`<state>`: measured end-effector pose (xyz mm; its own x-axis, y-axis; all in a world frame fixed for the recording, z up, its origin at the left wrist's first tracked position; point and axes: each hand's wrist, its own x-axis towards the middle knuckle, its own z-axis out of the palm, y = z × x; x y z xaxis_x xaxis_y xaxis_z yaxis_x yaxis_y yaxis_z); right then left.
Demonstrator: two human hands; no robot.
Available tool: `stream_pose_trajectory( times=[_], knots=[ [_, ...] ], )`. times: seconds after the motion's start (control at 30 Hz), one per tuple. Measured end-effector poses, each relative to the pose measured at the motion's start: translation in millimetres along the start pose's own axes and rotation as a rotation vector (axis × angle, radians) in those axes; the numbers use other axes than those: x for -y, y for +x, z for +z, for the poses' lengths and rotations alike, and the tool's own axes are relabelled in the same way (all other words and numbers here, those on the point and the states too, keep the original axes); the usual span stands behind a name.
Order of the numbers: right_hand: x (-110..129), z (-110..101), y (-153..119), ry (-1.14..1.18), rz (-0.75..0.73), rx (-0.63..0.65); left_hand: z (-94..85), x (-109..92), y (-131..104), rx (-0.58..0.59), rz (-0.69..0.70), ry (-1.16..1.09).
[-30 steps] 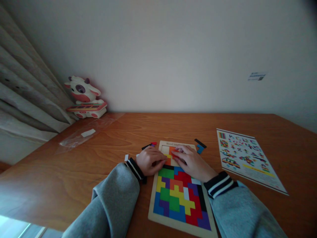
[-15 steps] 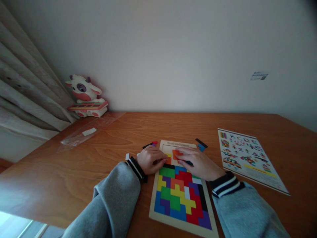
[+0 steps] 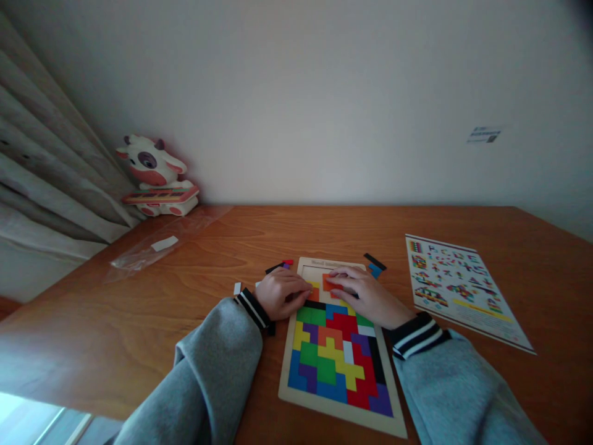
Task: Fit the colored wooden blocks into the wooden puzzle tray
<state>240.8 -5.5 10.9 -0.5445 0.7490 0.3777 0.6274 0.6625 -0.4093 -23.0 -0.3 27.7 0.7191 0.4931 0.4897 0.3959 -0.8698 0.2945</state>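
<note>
A wooden block-puzzle board (image 3: 293, 364) lies on the table, its lower and middle parts filled with coloured pieces. My right hand (image 3: 365, 296) is over the upper right of the board, thumb and fingers closed around an orange puzzle piece (image 3: 327, 283), part of which they cover. At the upper left edge rests my left hand (image 3: 280, 293), fingers curled and together. Its tips touch a yellow piece (image 3: 315, 287) and another orange piece (image 3: 314, 295); whether something is pinched there is hidden. A black piece (image 3: 315, 305) lies just below.
Loose pieces, including a white piece (image 3: 238, 288) and a black bar (image 3: 375, 262), lie beside the board. A printed pattern sheet (image 3: 463, 284) is on the right. At the left are a clear plastic bag (image 3: 139, 254) and a cow toy keyboard (image 3: 160, 179).
My right hand has shifted slightly, showing more of the green and yellow pieces beneath it. The orange piece stays about where it was. My left hand has barely moved; the view has tilted a little.
</note>
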Motion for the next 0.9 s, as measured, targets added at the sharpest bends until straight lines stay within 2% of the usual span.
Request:
stream_pose_trajectory(
  times=[0.13,0.33,0.6,0.7,0.9],
  knots=[
    [-5,2,0,0.039,0.029,-0.034,0.2,0,2,-0.005,0.012,0.001],
    [2,3,3,0.073,0.018,-0.042,1.3,1,2,-0.018,0.020,-0.015],
    [5,1,3,-0.066,0.046,-0.019,2.0,1,1,-0.020,0.021,-0.019],
    [8,1,5,-0.063,0.019,-0.040,1.8,1,1,-0.016,0.020,-0.017],
    [14,8,12,-0.148,0.069,-0.082,0.9,-1,2,-0.009,0.013,-0.005]
  ],
)
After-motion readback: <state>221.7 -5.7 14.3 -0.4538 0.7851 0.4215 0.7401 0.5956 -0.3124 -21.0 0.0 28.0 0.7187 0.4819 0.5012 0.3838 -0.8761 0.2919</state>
